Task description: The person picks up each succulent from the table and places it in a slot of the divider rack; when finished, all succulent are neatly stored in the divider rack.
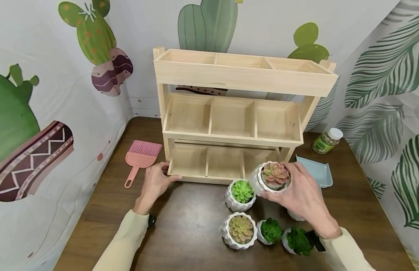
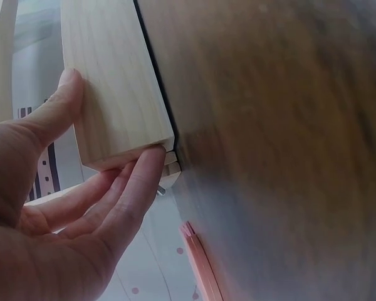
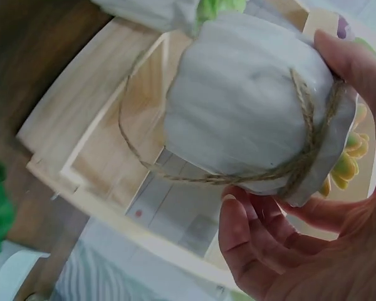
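A three-tier wooden shelf (image 1: pixel 243 81) stands at the back of the table, each tier split into three compartments. My left hand (image 1: pixel 156 182) holds the lower tier's left front corner. In the left wrist view its thumb (image 2: pixel 67 94) lies on the front board and the fingers (image 2: pixel 135 194) along the end. My right hand (image 1: pixel 302 188) grips a white pot with a pinkish succulent (image 1: pixel 275 175), raised and tilted before the lower right compartment. Twine (image 3: pixel 238 178) hangs loosely around that pot (image 3: pixel 244 106). Beside it stands a bright green succulent in a white pot (image 1: pixel 241 194).
Nearer me stand a yellowish succulent pot (image 1: pixel 240 229) and two small dark green plants, one upright (image 1: pixel 270 230), one leaning (image 1: pixel 297 241). Left lies a pink brush (image 1: pixel 141 158). At right are a blue dustpan (image 1: pixel 316 171) and a white-lidded jar (image 1: pixel 326 142). Another white pot hides behind my right hand.
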The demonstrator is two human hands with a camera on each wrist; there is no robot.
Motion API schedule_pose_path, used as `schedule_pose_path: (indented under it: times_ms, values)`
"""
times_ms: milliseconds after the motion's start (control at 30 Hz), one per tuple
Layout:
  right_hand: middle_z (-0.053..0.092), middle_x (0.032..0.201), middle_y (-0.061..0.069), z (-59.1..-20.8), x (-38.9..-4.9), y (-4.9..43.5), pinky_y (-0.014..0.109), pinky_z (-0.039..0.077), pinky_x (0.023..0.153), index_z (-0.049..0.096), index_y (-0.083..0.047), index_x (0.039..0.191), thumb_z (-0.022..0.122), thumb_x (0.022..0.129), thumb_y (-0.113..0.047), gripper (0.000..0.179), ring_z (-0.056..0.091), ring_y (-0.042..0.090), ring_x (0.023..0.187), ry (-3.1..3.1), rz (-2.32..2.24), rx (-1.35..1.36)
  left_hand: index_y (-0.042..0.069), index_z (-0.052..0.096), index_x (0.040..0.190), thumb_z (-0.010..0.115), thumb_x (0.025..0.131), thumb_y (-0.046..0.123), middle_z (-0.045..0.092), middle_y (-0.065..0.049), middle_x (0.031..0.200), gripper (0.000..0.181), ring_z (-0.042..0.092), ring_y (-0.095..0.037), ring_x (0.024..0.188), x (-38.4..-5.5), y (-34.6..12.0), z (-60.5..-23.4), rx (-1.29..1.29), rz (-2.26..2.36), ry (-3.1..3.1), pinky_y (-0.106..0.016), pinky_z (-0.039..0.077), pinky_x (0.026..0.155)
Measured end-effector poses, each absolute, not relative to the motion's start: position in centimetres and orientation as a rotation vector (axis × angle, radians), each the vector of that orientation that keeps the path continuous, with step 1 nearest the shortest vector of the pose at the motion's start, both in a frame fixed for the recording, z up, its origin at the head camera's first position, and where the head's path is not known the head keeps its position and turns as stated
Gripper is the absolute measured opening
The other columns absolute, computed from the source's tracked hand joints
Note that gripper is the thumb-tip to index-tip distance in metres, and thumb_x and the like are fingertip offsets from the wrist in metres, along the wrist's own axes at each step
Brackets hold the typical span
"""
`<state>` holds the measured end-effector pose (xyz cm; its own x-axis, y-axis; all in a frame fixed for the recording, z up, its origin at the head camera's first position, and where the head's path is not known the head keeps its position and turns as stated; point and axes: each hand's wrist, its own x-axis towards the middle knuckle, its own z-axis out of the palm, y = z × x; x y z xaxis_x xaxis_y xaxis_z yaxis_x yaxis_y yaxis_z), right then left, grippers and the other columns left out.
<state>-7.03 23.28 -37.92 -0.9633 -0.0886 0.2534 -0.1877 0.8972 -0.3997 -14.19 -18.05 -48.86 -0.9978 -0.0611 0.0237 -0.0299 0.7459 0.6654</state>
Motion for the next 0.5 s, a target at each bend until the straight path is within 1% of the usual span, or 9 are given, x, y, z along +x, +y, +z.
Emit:
schedule_pose_path:
  times_ms: [100,200,367,500]
  values:
    - [0.068,0.116,0.023,-37.5,-7.6,22.3,0.063,0.057,0.083,0.065,0.001,0.133,0.104,0.061,-0.045,0.094,0.071,0.042,0.101,-2.817,0.645,0.246,-0.005,0.073,0.130,0.099,0.080,0.028,0.082,-0.024,0.111,0.065,0.079,-0.038,0.103,-14.2,-18.0,-48.9,0.079,-1.102,-2.892,-0.054,0.061,0.090]
    - [0.068,0.120,0.024,-37.1,-8.2,21.2,0.064,0.056,0.086,0.065,0.000,0.135,0.103,0.063,-0.044,0.093,0.071,0.044,0.104,-2.824,0.687,0.269,-0.005,0.073,0.129,0.099,0.080,0.027,0.082,-0.023,0.110,0.065,0.079,-0.037,0.102,-14.2,-18.0,-48.9,0.082,-1.112,-2.889,-0.053,0.061,0.090]
    - [0.067,0.123,0.021,-36.8,-9.6,19.4,0.062,0.057,0.087,0.065,-0.003,0.138,0.103,0.065,-0.045,0.092,0.071,0.042,0.106,-2.850,0.739,0.313,-0.005,0.074,0.128,0.100,0.079,0.028,0.082,-0.022,0.109,0.064,0.078,-0.036,0.100,-14.3,-18.1,-49.0,0.077,-1.107,-2.883,-0.053,0.060,0.089]
    - [0.067,0.127,0.021,-37.0,-10.5,17.9,0.062,0.058,0.091,0.064,-0.001,0.138,0.103,0.067,-0.047,0.093,0.071,0.043,0.111,-2.873,0.766,0.347,-0.003,0.075,0.124,0.101,0.078,0.028,0.082,-0.020,0.105,0.062,0.078,-0.035,0.096,-14.3,-18.1,-49.1,0.047,-1.084,-2.873,-0.052,0.060,0.086]
